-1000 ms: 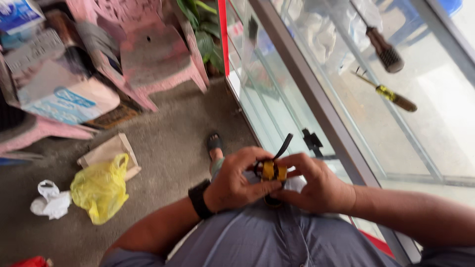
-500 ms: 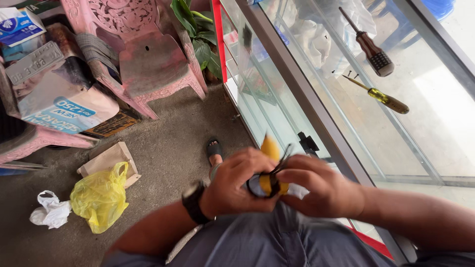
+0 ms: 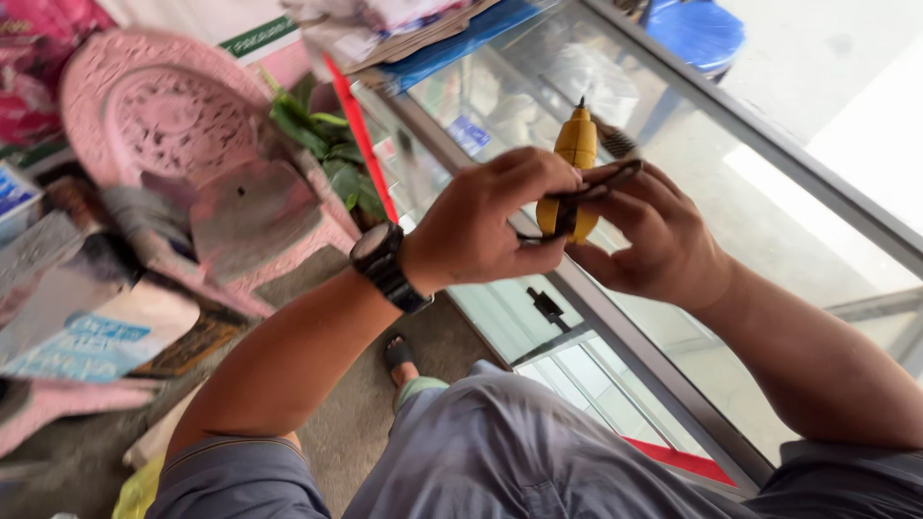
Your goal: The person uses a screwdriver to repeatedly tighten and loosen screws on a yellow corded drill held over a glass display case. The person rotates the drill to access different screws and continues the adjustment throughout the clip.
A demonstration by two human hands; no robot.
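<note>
Both hands are raised in front of me over the edge of a glass display counter (image 3: 673, 375). My left hand (image 3: 486, 226), with a black watch on its wrist, grips a small yellow tool (image 3: 575, 154) with a pointed metal tip that points up. My right hand (image 3: 659, 240) closes on the same tool from the right and pinches a black cable or strap (image 3: 601, 181) that runs across the tool's body. The lower part of the tool is hidden by my fingers.
A pink plastic chair (image 3: 192, 183) stands at the left with a green plant (image 3: 327, 144) beside it. Cardboard boxes (image 3: 87, 327) lie on the floor at the far left. A blue stool (image 3: 697, 34) shows behind the glass. My foot in a sandal (image 3: 399, 356) rests below.
Both hands have lifted the yellow tool from lap height up over the counter, and the tool now stands upright. The view has tilted up and come closer; the screwdrivers on the glass are out of sight.
</note>
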